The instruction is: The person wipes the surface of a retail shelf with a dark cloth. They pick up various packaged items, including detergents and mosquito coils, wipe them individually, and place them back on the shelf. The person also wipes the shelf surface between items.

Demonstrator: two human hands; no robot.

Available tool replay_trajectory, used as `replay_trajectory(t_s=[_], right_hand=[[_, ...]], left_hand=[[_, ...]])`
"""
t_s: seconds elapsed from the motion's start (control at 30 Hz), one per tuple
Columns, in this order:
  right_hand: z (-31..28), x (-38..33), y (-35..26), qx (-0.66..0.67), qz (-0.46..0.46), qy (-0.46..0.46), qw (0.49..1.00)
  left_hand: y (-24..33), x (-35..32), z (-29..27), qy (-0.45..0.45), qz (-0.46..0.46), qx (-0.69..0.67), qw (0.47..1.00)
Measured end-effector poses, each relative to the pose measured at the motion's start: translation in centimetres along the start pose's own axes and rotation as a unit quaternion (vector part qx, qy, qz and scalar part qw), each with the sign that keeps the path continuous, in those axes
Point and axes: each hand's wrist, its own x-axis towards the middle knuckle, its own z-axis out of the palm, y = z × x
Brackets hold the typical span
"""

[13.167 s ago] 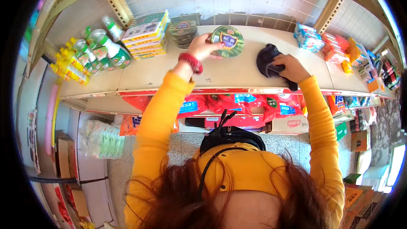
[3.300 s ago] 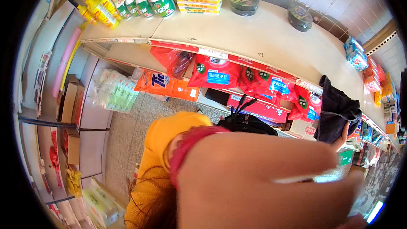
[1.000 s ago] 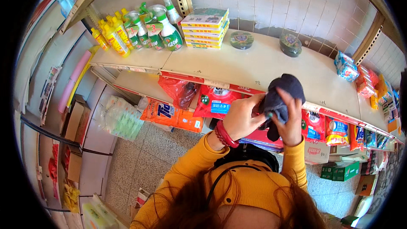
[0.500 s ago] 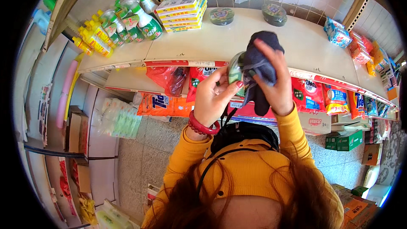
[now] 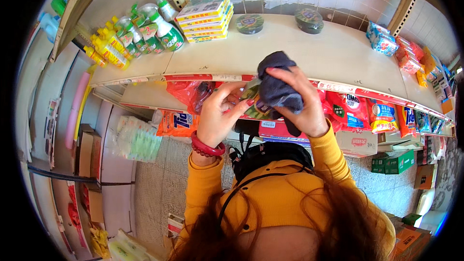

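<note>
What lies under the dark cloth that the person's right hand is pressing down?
Under the dark cloth a round green tin shows at its left edge, gripped by the left hand. The tin's remaining surface is covered by cloth and right hand.

The cloth (image 5: 278,87) is dark, matt, soft woven fabric; the round tin (image 5: 255,104) beneath it has a glossy printed surface. The shelf (image 5: 338,53) is smooth, matt cream board, and the detergent bags (image 5: 348,111) are shiny plastic film.
</note>
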Motion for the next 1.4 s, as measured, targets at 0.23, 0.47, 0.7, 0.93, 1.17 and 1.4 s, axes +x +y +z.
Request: replay_trajectory(t_s=[0.23, 0.47, 0.7, 0.93, 1.17, 1.4], right_hand=[[-0.3, -1.4, 2.4, 0.177, 0.071, 0.099, 0.977], [-0.7, -3.4, 4.7, 0.483, 0.186, 0.249, 0.819], [-2.7, -4.2, 8.0, 0.449, 0.192, 0.341, 0.803], [1.9, -1.5, 5.8, 0.448, 0.173, 0.316, 0.818], [5.8, -0.9, 7.0, 0.395, 0.18, 0.233, 0.87], [4.9, 2.1, 3.2, 0.135, 0.22, 0.35, 0.901]], left_hand=[[-0.2, 0.6, 2.4, 0.071, 0.03, -0.123, 0.989], [0.2, 1.8, 5.0, 0.115, -0.018, -0.231, 0.966], [-1.3, 3.6, 4.6, 0.1, 0.05, -0.07, 0.991], [0.0, 5.0, 3.6, 0.051, -0.037, -0.367, 0.928], [-0.8, 5.9, 0.2, -0.035, -0.093, -0.356, 0.929], [-0.8, 7.7, -0.7, -0.105, -0.043, -0.235, 0.965]])
